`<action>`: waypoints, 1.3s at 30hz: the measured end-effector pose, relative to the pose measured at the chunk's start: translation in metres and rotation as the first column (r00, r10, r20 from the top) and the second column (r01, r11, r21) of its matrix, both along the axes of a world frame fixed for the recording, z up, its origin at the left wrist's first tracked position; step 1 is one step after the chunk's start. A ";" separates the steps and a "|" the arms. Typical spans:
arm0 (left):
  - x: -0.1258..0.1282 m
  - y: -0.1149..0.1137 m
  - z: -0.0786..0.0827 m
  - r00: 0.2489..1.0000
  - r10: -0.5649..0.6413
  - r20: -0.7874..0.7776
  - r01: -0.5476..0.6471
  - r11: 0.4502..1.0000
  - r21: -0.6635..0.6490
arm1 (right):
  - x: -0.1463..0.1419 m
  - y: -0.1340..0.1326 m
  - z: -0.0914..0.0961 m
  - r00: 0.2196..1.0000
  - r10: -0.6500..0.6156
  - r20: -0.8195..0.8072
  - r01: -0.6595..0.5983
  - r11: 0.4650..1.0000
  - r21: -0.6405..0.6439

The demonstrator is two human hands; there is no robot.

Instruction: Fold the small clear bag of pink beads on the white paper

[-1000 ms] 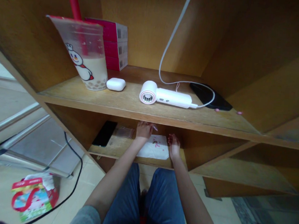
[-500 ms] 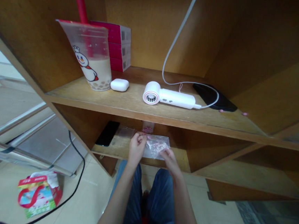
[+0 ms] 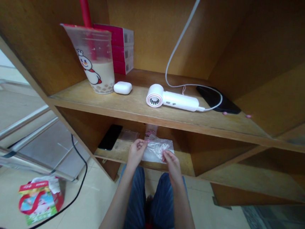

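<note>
Over the lower shelf, a clear plastic bag [image 3: 156,148] is stretched between my two hands. My left hand [image 3: 137,151] pinches its left edge between thumb and fingers. On the other side, my right hand [image 3: 171,161] has its fingers closed on the bag's lower right part. What lies inside the bag is too blurred to name. A white sheet [image 3: 170,148] shows under the bag. Behind it is a small clear packet with pink bits [image 3: 151,129]. Left of my hands lie a flat clear packet [image 3: 129,135] and a black phone [image 3: 110,137].
The upper shelf [image 3: 132,105] holds a bubble tea cup [image 3: 102,76], pink boxes [image 3: 124,51], a white earphone case [image 3: 122,87], a white handheld fan [image 3: 180,101] on a cable and a dark flat object [image 3: 220,101]. A colourful bag [image 3: 39,201] and black cable [image 3: 82,179] lie on the floor.
Both hands have shifted slightly; the left has moved a little down and left. The plastic bag has changed shape between them, and my right fingers now sit closer together on it.
</note>
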State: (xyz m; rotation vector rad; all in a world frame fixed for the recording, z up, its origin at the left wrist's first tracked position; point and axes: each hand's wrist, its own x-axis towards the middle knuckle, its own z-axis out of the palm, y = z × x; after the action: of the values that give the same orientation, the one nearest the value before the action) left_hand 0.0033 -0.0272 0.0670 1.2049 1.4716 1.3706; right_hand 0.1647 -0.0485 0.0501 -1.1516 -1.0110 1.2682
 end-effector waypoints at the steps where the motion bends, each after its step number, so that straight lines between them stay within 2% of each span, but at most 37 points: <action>1: -0.001 -0.001 -0.002 0.999 0.006 -0.046 -0.007 1.000 -0.017 | 0.002 0.000 0.001 1.000 -0.004 0.021 0.004 1.000 0.001; 5: -0.002 -0.009 0.002 0.982 0.015 -0.186 -0.015 1.000 0.001 | 0.010 -0.001 0.007 0.989 -0.015 0.144 0.008 0.999 0.047; 9: 0.013 -0.019 0.018 0.964 -0.218 -0.152 0.226 0.973 0.040 | 0.009 -0.002 0.017 0.946 0.047 0.322 -0.091 0.988 0.122; 11: 0.022 -0.022 0.023 0.932 -0.323 -0.162 0.335 0.941 0.054 | 0.008 -0.005 0.023 0.894 0.054 0.444 -0.138 0.978 0.158; 15: 0.034 -0.025 0.023 0.930 -0.325 -0.173 0.338 0.940 0.049 | 0.009 -0.011 0.035 0.728 -0.050 0.683 -0.137 0.966 0.218; 18: 0.038 -0.026 0.021 0.926 -0.336 -0.173 0.349 0.936 0.047 | 0.011 -0.014 0.041 0.679 -0.084 0.729 -0.170 0.948 0.268; 22: 0.040 -0.027 0.019 0.934 -0.317 -0.168 0.332 0.940 0.073 | 0.010 -0.014 0.043 0.705 -0.091 0.704 -0.192 0.930 0.313; 27: 0.036 -0.026 0.019 0.931 -0.360 -0.060 0.364 0.926 0.095 | 0.008 -0.013 0.041 0.772 -0.049 0.634 -0.194 0.932 0.307; 34: 0.025 -0.027 0.024 0.906 -0.417 -0.072 0.422 0.903 0.075 | 0.003 -0.013 0.040 0.860 0.009 0.511 -0.152 0.959 0.241; 39: 0.019 -0.028 0.026 0.868 -0.494 -0.036 0.496 0.867 0.053 | -0.002 -0.015 0.038 0.923 0.116 0.367 -0.190 0.967 0.171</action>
State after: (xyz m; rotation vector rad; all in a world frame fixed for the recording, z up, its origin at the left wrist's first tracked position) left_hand 0.0225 -0.0551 0.0934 1.5122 1.0324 1.0516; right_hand 0.1631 -0.0630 0.0880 -1.1811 -1.4912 1.0650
